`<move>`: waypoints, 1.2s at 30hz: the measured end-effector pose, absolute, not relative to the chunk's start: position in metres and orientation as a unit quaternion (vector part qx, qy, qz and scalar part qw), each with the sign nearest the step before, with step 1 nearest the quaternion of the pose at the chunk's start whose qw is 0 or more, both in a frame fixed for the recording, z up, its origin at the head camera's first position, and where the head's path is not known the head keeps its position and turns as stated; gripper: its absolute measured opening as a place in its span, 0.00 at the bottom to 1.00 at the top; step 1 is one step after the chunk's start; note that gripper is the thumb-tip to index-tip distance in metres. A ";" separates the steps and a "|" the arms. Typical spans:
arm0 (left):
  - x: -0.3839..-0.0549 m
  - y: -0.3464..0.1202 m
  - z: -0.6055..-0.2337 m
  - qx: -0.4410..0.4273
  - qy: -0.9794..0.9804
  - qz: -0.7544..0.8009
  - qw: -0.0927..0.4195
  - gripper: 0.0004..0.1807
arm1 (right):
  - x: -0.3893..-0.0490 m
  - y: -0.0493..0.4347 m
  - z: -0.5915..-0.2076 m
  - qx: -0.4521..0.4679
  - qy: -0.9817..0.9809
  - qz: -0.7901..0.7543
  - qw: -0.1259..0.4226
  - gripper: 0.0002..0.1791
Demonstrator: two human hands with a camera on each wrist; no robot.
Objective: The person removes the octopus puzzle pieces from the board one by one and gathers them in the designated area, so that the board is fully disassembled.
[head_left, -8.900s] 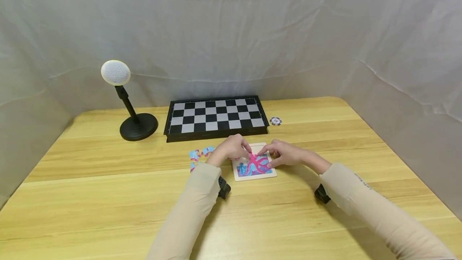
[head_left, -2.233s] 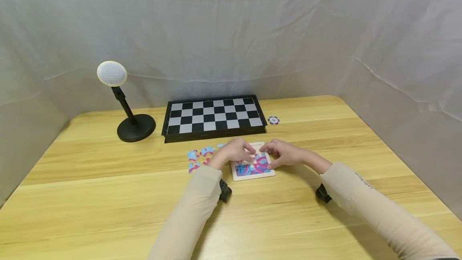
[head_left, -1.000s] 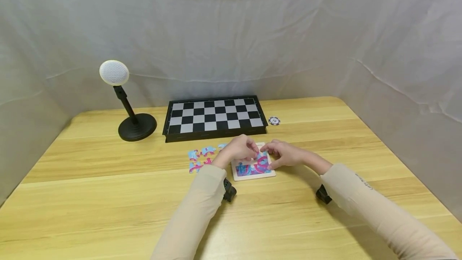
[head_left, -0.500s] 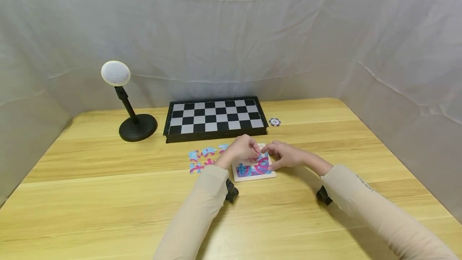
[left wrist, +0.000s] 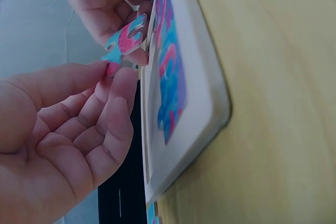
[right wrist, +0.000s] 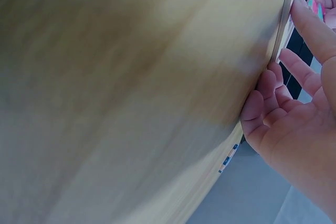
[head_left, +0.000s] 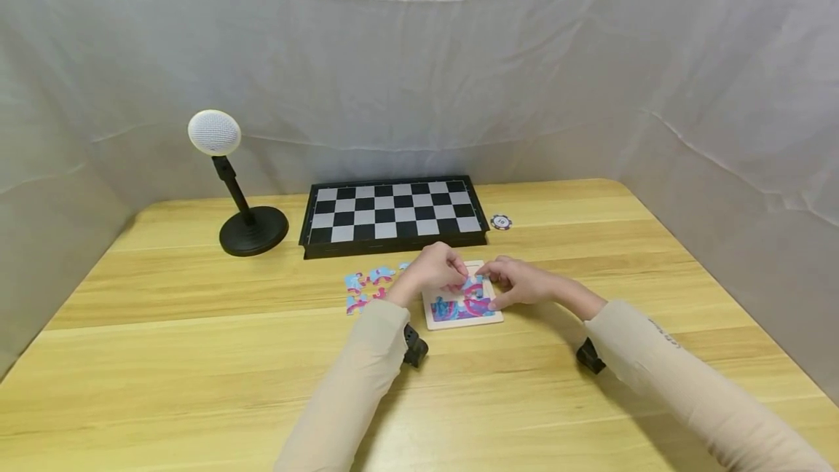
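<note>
My left hand (head_left: pixel 438 268) pinches a blue and pink jigsaw piece (left wrist: pixel 126 40) between thumb and forefinger, raised above the pale puzzle tray (head_left: pixel 465 323). In the left wrist view the piece is tilted and clear of the tray. Blue, pink and purple pieces (head_left: pixel 448 309) fill the tray's near row; its far part, partly behind the fingers, shows bare. At the tray's right side rests my right hand (head_left: pixel 521 282), thumb and forefinger extended against the edge, other fingers bent on the tabletop. Several loose jigsaw pieces (head_left: pixel 357 282) lie left of the tray, some hidden by my left wrist.
A black-framed checkered board (head_left: pixel 393 213) lies behind the tray, with a poker chip (head_left: pixel 501 221) at its right. On the back left stands a round white-headed object (head_left: pixel 214 132) on a black stand (head_left: pixel 253 230). Pale cloth hangs around the wooden table (head_left: pixel 197 384).
More pieces, including a pink one, lie left of the tray than in the oldest frame, and fewer are in it. My left hand has just lifted a piece. My right hand stays put.
</note>
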State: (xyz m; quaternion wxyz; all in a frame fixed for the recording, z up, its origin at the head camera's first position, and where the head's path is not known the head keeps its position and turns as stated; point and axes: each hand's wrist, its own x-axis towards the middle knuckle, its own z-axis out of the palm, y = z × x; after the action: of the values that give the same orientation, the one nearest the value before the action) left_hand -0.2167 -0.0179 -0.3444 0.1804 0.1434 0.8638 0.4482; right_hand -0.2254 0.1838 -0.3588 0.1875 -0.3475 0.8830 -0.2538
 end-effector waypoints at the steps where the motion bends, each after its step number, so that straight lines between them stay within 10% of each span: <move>1: -0.217 -0.019 -0.345 0.142 0.863 0.450 0.179 0.03 | -0.225 0.184 -0.359 -0.346 0.883 -0.254 0.188 0.28; 36: -0.208 -0.087 -0.340 0.076 0.867 0.469 0.150 0.02 | -0.225 0.184 -0.359 -0.356 0.880 -0.254 0.184 0.27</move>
State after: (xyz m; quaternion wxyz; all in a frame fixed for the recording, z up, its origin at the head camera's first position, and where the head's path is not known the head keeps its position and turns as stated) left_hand -0.2080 -0.0866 -0.3398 0.1495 0.0761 0.8669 0.4694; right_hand -0.2247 0.1836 -0.3592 0.1840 -0.3561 0.8801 -0.2544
